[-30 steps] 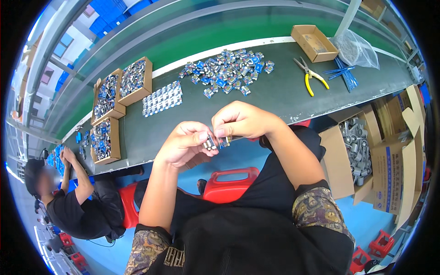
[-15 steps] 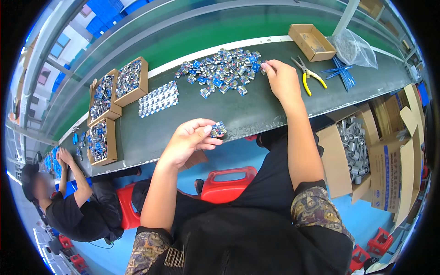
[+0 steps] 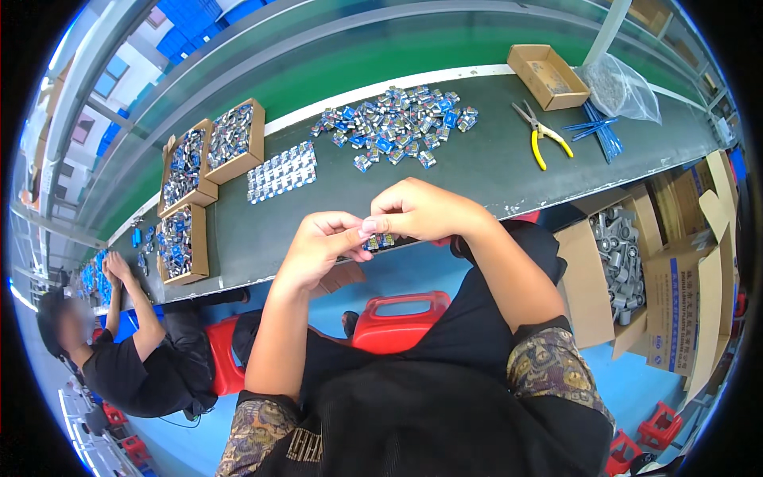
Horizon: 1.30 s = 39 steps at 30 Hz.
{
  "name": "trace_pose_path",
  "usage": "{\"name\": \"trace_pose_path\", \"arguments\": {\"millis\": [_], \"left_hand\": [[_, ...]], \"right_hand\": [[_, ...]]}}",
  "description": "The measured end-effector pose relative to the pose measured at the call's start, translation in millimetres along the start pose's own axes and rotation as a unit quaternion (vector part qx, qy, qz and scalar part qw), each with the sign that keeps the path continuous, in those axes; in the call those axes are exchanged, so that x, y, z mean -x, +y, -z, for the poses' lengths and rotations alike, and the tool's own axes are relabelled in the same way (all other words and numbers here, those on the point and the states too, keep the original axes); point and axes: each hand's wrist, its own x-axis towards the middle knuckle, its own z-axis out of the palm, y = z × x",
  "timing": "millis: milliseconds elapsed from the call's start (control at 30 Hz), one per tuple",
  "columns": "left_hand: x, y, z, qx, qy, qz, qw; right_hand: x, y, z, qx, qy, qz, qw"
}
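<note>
Close to the table's near edge, my left hand (image 3: pixel 319 245) and my right hand (image 3: pixel 413 210) meet, thumbs and fingertips pressed together. Between and below the fingers show small blue circuit boards (image 3: pixel 383 241) with silver metal parts, partly covered by the hands. My left hand is closed on them. The right one pinches at the same spot, its fingertips partly hidden. Beyond the hands lies a loose pile of similar small boards (image 3: pixel 387 145). To its left, several more lie in neat rows as a block (image 3: pixel 282 172).
Cardboard trays of boards (image 3: pixel 258 143) stand at the left. On the right are yellow-handled pliers (image 3: pixel 539 137), blue strips (image 3: pixel 607 143), a cardboard tray (image 3: pixel 520 60) and a plastic bag (image 3: pixel 628 91). A carton (image 3: pixel 584 278) holds grey fittings. A co-worker (image 3: pixel 135 358) sits far left.
My right hand has come from the right end of the pile back to my left hand. My left hand stays near its place, still holding small boards.
</note>
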Motion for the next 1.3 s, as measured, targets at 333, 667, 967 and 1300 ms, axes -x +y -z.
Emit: {"name": "trace_pose_path", "arguments": {"millis": [333,667,967,1300], "left_hand": [[-16.0,22.5,-9.0,0.161,-0.13,-0.025,0.978],[-148.1,28.5,-50.7,-0.397,0.138,-0.242,0.875],[-115.6,26.9,-9.8,-0.454,0.232,-0.431,0.745],[-25.0,-10.3,94.4,-0.675,0.314,-0.298,0.597]], "right_hand": [[6.0,5.6,7.5,-0.287,0.028,0.029,0.957],[20.1,48.0,84.9,0.213,0.446,-0.125,0.86],[17.6,21.1,80.8,0.238,0.51,-0.062,0.824],[-49.5,-8.9,26.2,0.224,0.347,0.004,0.91]]}}
